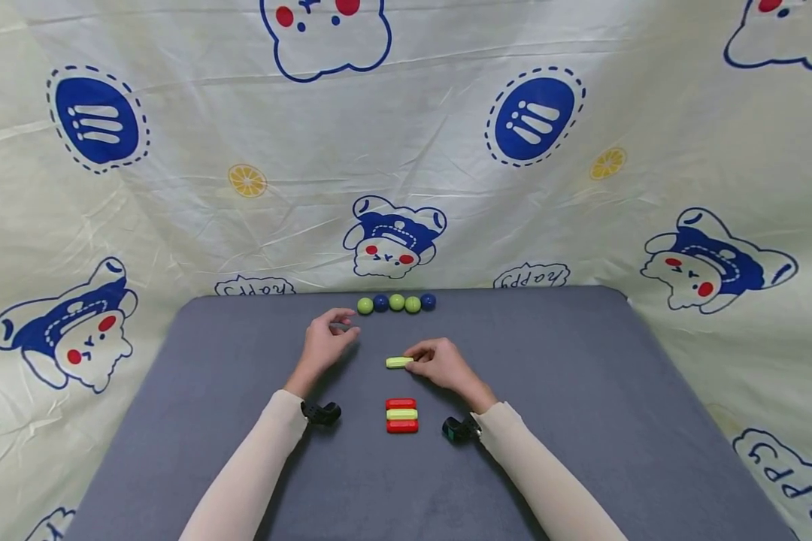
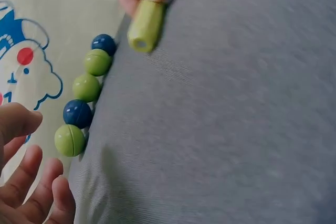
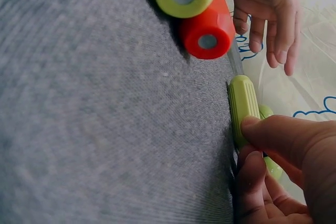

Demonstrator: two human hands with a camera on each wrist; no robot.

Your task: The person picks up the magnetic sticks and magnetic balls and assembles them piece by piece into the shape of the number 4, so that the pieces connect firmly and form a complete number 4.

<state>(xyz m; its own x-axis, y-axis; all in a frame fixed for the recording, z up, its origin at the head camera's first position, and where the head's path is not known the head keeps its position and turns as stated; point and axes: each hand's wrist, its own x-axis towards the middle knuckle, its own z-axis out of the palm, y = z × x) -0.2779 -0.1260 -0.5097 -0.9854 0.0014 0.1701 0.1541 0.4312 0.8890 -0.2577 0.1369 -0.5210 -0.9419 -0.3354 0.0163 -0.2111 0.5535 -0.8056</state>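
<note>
My right hand (image 1: 444, 366) pinches one end of a yellow-green magnetic stick (image 1: 397, 362) between thumb and fingers, over the middle of the table. In the left wrist view, the free end of that stick (image 2: 145, 27) shows a grey metal disc. My left hand (image 1: 326, 342) is held to the left with fingers loosely bent and nothing in them. Just beyond it, a row of green and blue balls (image 1: 396, 302) lies along the far edge. Nearer the person, a red stick (image 1: 402, 404), a yellow-green stick (image 1: 402, 415) and another red stick (image 1: 402, 427) lie side by side.
The grey cloth-covered table (image 1: 548, 361) reaches to a pale printed curtain (image 1: 446, 150) behind it. Black bands with small devices (image 1: 321, 413) sit on both wrists, close to the tabletop on either side of the side-by-side sticks.
</note>
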